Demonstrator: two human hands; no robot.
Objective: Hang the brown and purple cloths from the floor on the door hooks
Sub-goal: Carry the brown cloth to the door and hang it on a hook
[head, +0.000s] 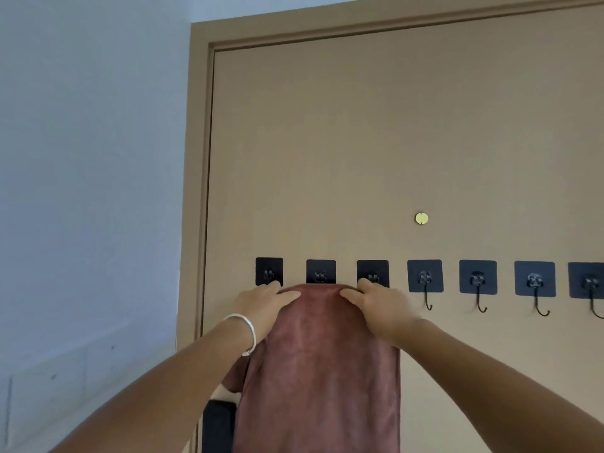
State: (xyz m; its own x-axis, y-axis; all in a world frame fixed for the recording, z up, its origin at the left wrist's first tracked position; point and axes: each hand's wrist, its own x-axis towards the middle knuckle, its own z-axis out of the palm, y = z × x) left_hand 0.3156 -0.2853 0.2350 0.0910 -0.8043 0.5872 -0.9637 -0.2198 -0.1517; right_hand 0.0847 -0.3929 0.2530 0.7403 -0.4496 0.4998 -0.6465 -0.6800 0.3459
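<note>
A pale blue-grey wall [91, 191] is seen at the left, met by the tan frame [196, 158] of a tan door [327, 142]. Across the door a row of seven black square adhesive hook pads is fixed, running from near the door's left edge to its right edge. The first pad [269, 269] is partly covered at its bottom by the left hand [264, 304], on whose wrist a silver bangle [246, 331] is worn. That hand is laid with fingers curled over the top left of the brown cloth [318, 371], which is gripped there. The cloth is held up against the door just under the second pad [321, 271], whose hook is hidden by the cloth's top edge; whether the cloth is caught on it cannot be told. The cloth hangs down to the bottom edge of the view. Its top right is gripped by the right hand [380, 307], fingers closed on the fabric below the third pad [372, 273]. Bare hooks [428, 304] are seen under the four pads further right. A small brass disc [421, 218] is set above them. A dark object [218, 426] is seen left of the cloth's lower part.
</note>
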